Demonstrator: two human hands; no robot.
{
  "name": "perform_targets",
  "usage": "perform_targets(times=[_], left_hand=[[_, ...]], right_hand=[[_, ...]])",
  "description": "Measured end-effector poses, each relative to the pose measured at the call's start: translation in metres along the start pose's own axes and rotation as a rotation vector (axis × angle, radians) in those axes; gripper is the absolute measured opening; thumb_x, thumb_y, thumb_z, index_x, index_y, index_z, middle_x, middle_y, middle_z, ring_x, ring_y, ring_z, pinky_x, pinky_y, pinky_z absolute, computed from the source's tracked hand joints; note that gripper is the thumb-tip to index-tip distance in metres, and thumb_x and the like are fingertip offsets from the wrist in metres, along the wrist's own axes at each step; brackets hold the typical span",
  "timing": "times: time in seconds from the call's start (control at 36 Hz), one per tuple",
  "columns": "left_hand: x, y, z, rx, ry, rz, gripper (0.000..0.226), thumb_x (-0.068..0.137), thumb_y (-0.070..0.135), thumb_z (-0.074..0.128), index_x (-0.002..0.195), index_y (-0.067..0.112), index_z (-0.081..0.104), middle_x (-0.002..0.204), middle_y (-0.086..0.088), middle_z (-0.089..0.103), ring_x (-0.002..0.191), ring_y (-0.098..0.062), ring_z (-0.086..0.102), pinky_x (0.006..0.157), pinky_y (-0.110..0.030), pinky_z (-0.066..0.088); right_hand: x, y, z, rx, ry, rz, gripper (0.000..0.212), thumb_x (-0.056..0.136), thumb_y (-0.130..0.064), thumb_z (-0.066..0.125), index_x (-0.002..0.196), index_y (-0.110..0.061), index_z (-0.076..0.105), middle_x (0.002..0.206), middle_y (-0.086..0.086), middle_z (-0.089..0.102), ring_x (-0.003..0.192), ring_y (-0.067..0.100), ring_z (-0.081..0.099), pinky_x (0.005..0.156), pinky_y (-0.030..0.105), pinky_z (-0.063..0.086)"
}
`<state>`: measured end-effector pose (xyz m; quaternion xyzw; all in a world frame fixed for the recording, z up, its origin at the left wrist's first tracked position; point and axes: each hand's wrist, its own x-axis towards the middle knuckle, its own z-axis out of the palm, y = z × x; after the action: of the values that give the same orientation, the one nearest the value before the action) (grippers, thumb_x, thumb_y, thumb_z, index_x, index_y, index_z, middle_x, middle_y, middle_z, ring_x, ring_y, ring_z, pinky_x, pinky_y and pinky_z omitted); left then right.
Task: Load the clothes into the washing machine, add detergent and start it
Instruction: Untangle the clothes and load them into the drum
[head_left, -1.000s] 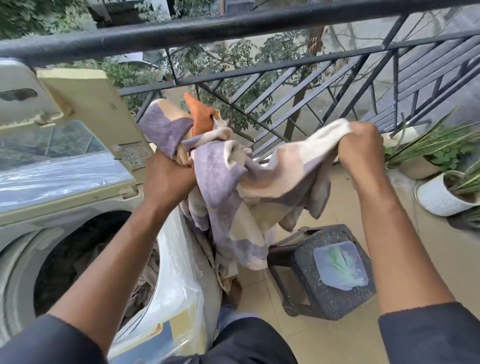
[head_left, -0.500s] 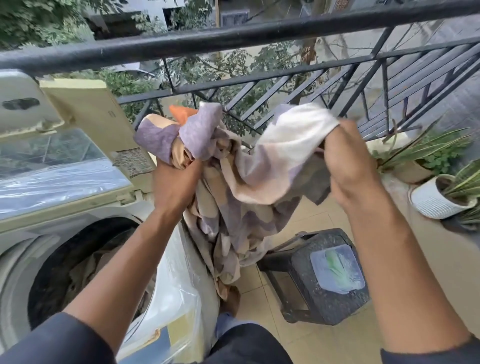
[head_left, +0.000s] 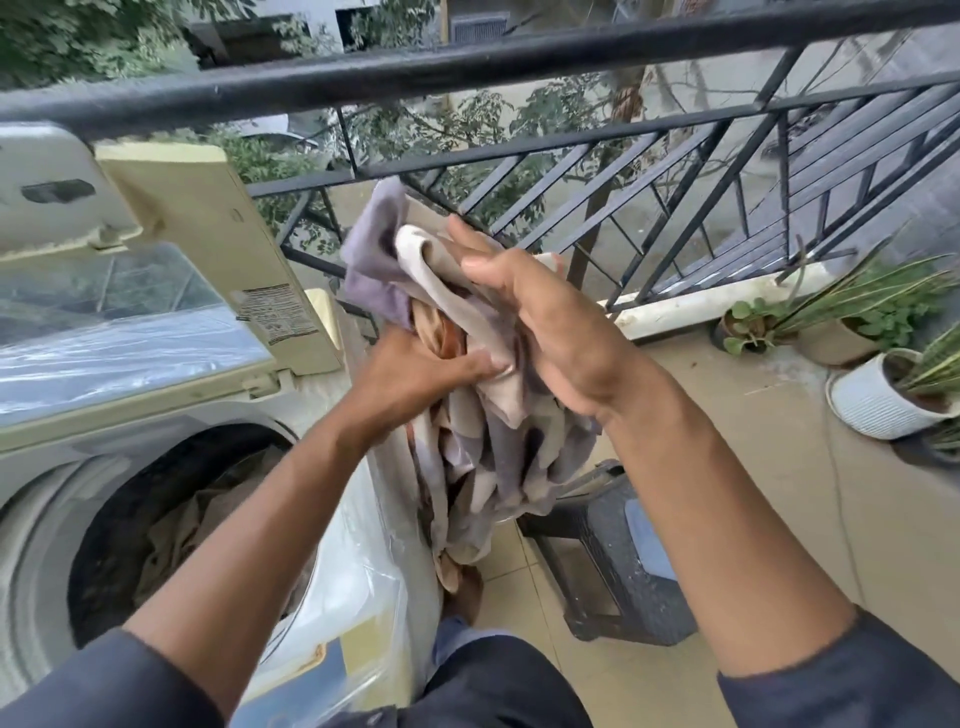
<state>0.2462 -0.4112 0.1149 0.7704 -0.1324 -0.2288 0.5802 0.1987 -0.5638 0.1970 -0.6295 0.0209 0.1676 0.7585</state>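
Beside the balcony railing (head_left: 467, 73), seen from the head camera, a washing machine (head_left: 62, 493) stands at the left with its lid (head_left: 171, 218) raised. Its round drum (head_left: 156, 519) holds a crumpled brownish garment (head_left: 208, 514) low inside, with dark room above it up to the rim. Clear plastic wrap (head_left: 358, 597) covers the machine's front corner.

Just right of the machine, above the floor and outside the drum, both hands bunch a patterned cloth (head_left: 483, 467) (purple, cream and orange patches). The left hand (head_left: 415, 371) grips the bundle from below with curled fingers. The right hand (head_left: 550, 332) lies against its right side, fingers straight and pressing. The cloth's loose tail hangs down along the machine's right edge.

A dark plastic stool (head_left: 623, 561) stands on the tiled floor (head_left: 779, 493) under the right forearm, near the hanging cloth. Farther right, a white ribbed pot (head_left: 872, 410) holds a striped plant, and a smaller pot (head_left: 743, 327) holds round leaves by the kerb.
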Motion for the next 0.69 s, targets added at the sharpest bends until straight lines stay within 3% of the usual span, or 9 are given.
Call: perform_targets(times=[0.06, 0.11, 0.17, 0.22, 0.28, 0.39, 0.5, 0.61, 0.69], left_hand=[[0.004, -0.006, 0.005, 0.055, 0.132, 0.005, 0.055, 0.058, 0.061, 0.093, 0.103, 0.033, 0.077, 0.095, 0.016, 0.081, 0.095, -0.004, 0.076, 0.09, -0.041, 0.064], [0.008, -0.012, 0.007, 0.06, 0.27, 0.014, 0.053, 0.058, 0.059, 0.094, 0.105, 0.039, 0.077, 0.101, 0.012, 0.082, 0.102, -0.011, 0.077, 0.095, -0.05, 0.062], [0.011, -0.014, 0.005, 0.033, 0.347, 0.03, 0.053, 0.061, 0.06, 0.095, 0.107, 0.039, 0.076, 0.104, 0.011, 0.082, 0.105, -0.012, 0.077, 0.096, -0.052, 0.061], [0.014, -0.015, 0.003, 0.03, 0.361, 0.049, 0.052, 0.067, 0.06, 0.094, 0.11, 0.037, 0.075, 0.107, 0.009, 0.081, 0.107, -0.014, 0.077, 0.096, -0.053, 0.061], [0.017, -0.017, 0.001, 0.045, 0.367, 0.061, 0.053, 0.072, 0.058, 0.092, 0.115, 0.034, 0.073, 0.11, 0.007, 0.081, 0.108, -0.016, 0.076, 0.095, -0.055, 0.061], [0.021, -0.015, -0.002, 0.093, 0.433, 0.062, 0.047, 0.075, 0.051, 0.09, 0.112, 0.03, 0.072, 0.104, 0.006, 0.079, 0.099, -0.018, 0.076, 0.087, -0.054, 0.062], [0.02, -0.005, -0.006, 0.034, 0.461, 0.122, 0.051, 0.074, 0.055, 0.088, 0.112, 0.023, 0.073, 0.103, 0.001, 0.079, 0.099, -0.022, 0.076, 0.085, -0.056, 0.062], [0.022, 0.001, -0.012, -0.052, 0.454, 0.191, 0.038, 0.079, 0.038, 0.086, 0.109, 0.018, 0.076, 0.104, -0.005, 0.08, 0.103, -0.03, 0.076, 0.089, -0.061, 0.06], [0.022, 0.004, -0.014, -0.094, 0.458, 0.205, 0.022, 0.082, 0.027, 0.084, 0.102, 0.022, 0.076, 0.101, -0.003, 0.08, 0.099, -0.024, 0.076, 0.089, -0.056, 0.061]], right_hand=[[-0.003, 0.003, -0.006, 0.025, -0.017, 0.004, 0.042, 0.109, -0.026, 0.037, 0.139, -0.027, 0.067, 0.135, -0.01, 0.069, 0.121, 0.008, 0.068, 0.111, 0.033, 0.049], [-0.003, 0.001, -0.012, 0.012, -0.053, 0.007, 0.054, 0.104, -0.028, 0.04, 0.158, -0.016, 0.044, 0.135, -0.023, 0.066, 0.126, -0.003, 0.062, 0.118, 0.034, 0.044], [-0.003, 0.001, -0.02, -0.047, -0.081, -0.031, 0.053, 0.105, -0.032, 0.035, 0.153, -0.013, 0.05, 0.154, -0.022, 0.051, 0.139, -0.004, 0.05, 0.122, 0.035, 0.038], [-0.005, 0.001, -0.031, -0.114, -0.045, -0.086, 0.05, 0.11, -0.038, 0.031, 0.143, -0.019, 0.062, 0.163, -0.011, 0.044, 0.148, 0.008, 0.043, 0.124, 0.047, 0.035], [-0.003, 0.004, -0.043, -0.15, 0.089, -0.123, 0.047, 0.113, -0.036, 0.032, 0.133, -0.019, 0.07, 0.149, -0.003, 0.061, 0.138, 0.02, 0.057, 0.116, 0.055, 0.045], [0.002, 0.017, -0.068, -0.134, 0.526, -0.163, 0.026, 0.108, -0.021, 0.05, 0.118, -0.016, 0.074, 0.118, 0.004, 0.077, 0.108, 0.022, 0.075, 0.087, 0.035, 0.059], [0.005, 0.056, -0.103, -0.405, 0.796, -0.069, 0.028, 0.092, -0.01, 0.06, 0.111, -0.025, 0.074, 0.11, -0.005, 0.076, 0.104, 0.012, 0.072, 0.085, 0.031, 0.058], [0.002, 0.103, -0.127, -0.727, 0.624, 0.203, 0.042, 0.093, -0.024, 0.068, 0.134, -0.026, 0.063, 0.13, 0.001, 0.07, 0.115, 0.023, 0.067, 0.099, 0.043, 0.055], [-0.002, 0.144, -0.139, -0.943, 0.393, 0.504, 0.057, 0.098, -0.025, 0.067, 0.151, -0.02, 0.047, 0.142, 0.013, 0.062, 0.125, 0.036, 0.062, 0.098, 0.037, 0.05]])
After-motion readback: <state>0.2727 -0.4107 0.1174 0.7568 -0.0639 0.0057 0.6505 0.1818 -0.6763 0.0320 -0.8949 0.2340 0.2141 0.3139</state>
